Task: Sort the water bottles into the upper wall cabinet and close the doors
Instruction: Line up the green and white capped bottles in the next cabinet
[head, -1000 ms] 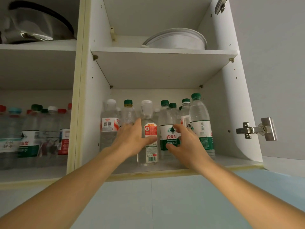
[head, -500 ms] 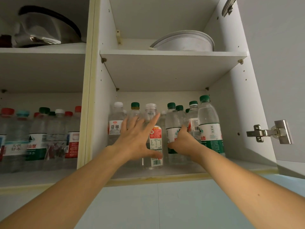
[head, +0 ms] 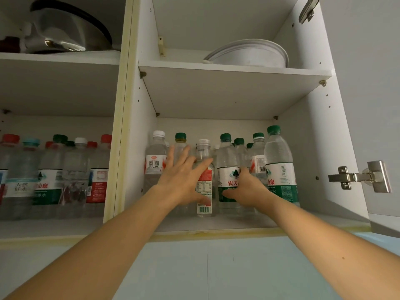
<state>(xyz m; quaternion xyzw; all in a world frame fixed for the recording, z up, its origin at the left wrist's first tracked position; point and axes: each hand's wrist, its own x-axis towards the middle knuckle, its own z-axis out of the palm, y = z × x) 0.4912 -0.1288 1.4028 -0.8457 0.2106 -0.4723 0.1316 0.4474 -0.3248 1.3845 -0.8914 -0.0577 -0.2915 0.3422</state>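
Left hand (head: 184, 180) flat, fingers spread, pressing the upright red-label bottle (head: 204, 178) straight ahead on the lower shelf (head: 238, 221). Right hand (head: 246, 189) curls round the green-label bottle (head: 227, 169) beside it. Push goes rearward.

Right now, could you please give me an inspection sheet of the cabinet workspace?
Surface: white lower shelf of the right compartment, bare strip along its front edge.
Job's things: clear plastic water bottles with green and white caps upright on that shelf; a second batch of mixed-cap bottles in the left compartment.
Clutter: white round basin on the upper right shelf; shiny metal pot lid on the upper left.
Hands: left hand open, fingers spread against the red-labelled clear bottle; right hand at the green-labelled bottle, grip unclear.
Cables: nothing seen.
Surroundings: right door open, steel hinge exposed; pale blue wall below.
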